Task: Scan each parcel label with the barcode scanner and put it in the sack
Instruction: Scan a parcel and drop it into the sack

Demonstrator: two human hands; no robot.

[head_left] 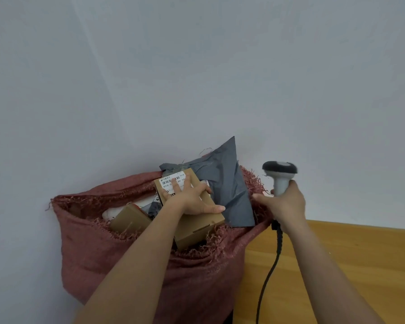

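Reddish woven sack (131, 249) is stuffed: a cardboard parcel (197, 228) at its mouth is pressed by the left hand (192, 197), fingers spread flat, grey mailer (222, 183) behind. Barcode scanner (279, 174) is gripped right of the sack by the right hand (285, 206).

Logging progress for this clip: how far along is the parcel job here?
Done: a grey mailer and another box already sit in the sack. In hand: the left hand presses a labelled box into the sack's mouth; the right hand grips the scanner. Left: releasing this box; no unscanned parcels are in view.
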